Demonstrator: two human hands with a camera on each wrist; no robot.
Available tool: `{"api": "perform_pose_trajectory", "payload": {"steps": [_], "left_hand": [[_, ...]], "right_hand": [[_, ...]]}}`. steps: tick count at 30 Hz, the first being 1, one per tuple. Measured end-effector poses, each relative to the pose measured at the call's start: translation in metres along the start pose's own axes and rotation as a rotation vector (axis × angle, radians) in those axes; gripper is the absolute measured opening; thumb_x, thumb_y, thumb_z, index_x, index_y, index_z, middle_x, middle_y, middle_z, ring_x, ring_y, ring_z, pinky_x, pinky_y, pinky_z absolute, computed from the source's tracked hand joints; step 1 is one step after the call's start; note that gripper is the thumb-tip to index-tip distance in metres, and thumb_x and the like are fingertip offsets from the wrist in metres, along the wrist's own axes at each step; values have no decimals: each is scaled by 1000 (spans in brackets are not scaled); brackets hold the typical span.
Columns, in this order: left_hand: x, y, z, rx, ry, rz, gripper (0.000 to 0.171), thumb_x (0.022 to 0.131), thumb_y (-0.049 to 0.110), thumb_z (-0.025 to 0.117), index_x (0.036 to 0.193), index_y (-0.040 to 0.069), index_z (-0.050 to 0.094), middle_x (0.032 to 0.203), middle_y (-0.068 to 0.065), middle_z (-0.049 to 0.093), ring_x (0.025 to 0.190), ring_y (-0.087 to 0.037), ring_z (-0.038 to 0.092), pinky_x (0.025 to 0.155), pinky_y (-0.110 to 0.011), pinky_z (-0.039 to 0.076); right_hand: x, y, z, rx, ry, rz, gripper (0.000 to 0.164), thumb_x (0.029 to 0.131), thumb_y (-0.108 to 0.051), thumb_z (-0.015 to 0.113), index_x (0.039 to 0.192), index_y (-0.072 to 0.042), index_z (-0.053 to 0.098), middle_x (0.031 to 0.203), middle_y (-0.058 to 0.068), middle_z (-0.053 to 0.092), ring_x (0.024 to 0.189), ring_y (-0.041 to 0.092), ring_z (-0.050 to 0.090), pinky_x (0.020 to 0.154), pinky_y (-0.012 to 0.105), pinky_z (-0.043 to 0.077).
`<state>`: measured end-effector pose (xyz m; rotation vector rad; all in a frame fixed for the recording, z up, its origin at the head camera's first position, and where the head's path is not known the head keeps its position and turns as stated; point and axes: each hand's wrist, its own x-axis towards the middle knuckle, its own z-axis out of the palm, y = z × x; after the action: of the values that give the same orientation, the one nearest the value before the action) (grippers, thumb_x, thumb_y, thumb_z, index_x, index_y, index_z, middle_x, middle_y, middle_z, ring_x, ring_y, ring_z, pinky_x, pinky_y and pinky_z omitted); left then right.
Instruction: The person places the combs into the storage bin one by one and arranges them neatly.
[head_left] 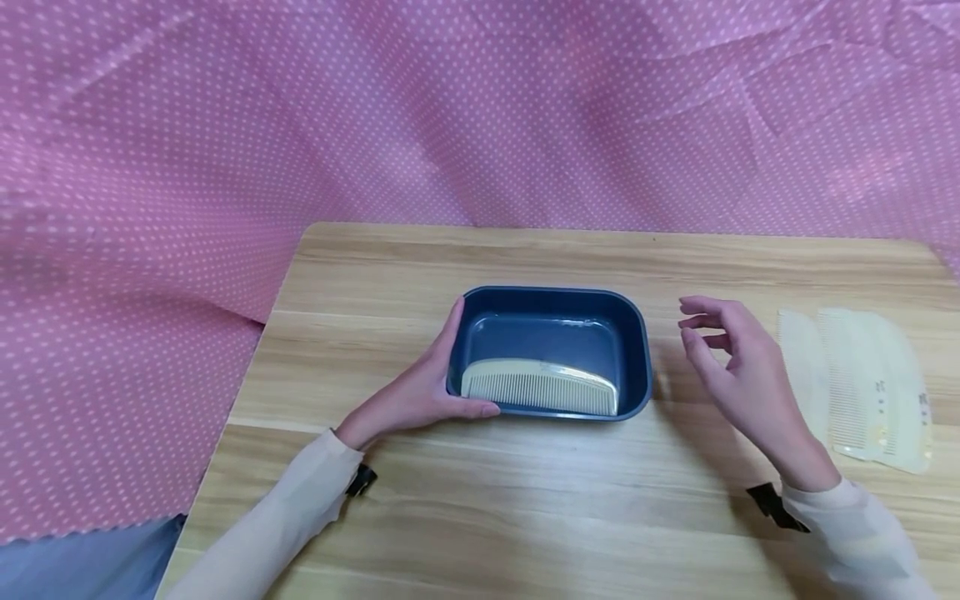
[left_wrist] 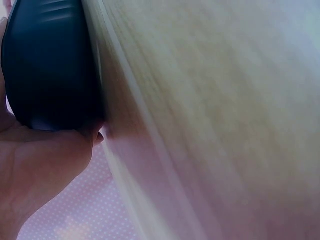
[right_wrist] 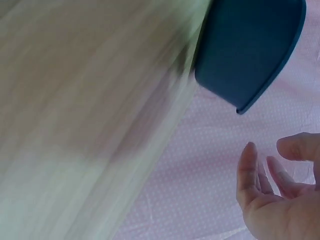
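Note:
A dark blue rectangular plastic box (head_left: pixel 540 342) sits on the table, and a cream comb (head_left: pixel 540 385) lies inside along its near wall, teeth toward the near side. My left hand (head_left: pixel 431 387) holds the box's left end, thumb along the near side and fingers at the far left corner. The left wrist view shows the palm against the box's end (left_wrist: pixel 52 65). To the right of the box, apart from it, my right hand (head_left: pixel 750 375) is raised with fingers loosely bent and nothing in them. Beyond that hand, several cream combs (head_left: pixel 900 375) lie overlapping on the table.
The wood-grain table (head_left: pixel 480 508) extends under everything, its far edge against a pink dotted cloth (head_left: pixel 480 117) that also hangs down at the left. Black clips or straps show at both sleeve cuffs.

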<state>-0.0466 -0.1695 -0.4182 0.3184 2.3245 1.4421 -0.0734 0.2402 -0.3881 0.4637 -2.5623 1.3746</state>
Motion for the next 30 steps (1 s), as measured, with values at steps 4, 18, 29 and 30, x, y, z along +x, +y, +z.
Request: {"api": "perform_pose_trajectory", "payload": {"steps": [4,18,29,30], "left_hand": [[0,0,-1,-13,-3,-6,142,87,35,95,169,47,-21,180,14,-7,164,-20,8,126,-66,21],[0,4,-1,-10,-8,-14,144,86,34,97,171,43,-20,180,13,-7,165,-21,8,126,-66,21],[0,3,-2,0,-4,1,143,86,36,97,167,52,-21,179,16,-6,164,-18,8,127,-64,20],[0,3,-1,-3,-2,5,143,86,36,97,167,53,-21,179,15,-6,164,-19,8,126,-64,20]], "right_hand": [[-1,5,-6,-26,8,27,40,104,0,66,143,-9,68,130,2,69,102,-3,67,76,9,50],[-11,20,-30,-90,-21,159,36,108,-8,66,145,-6,65,133,3,70,106,-13,61,84,5,48],[-15,30,-53,-214,-184,275,51,111,-16,64,156,4,50,147,31,59,117,54,67,77,-1,40],[-16,31,-55,-216,-193,286,53,111,-16,64,156,5,48,147,34,58,117,59,66,76,0,40]]}}
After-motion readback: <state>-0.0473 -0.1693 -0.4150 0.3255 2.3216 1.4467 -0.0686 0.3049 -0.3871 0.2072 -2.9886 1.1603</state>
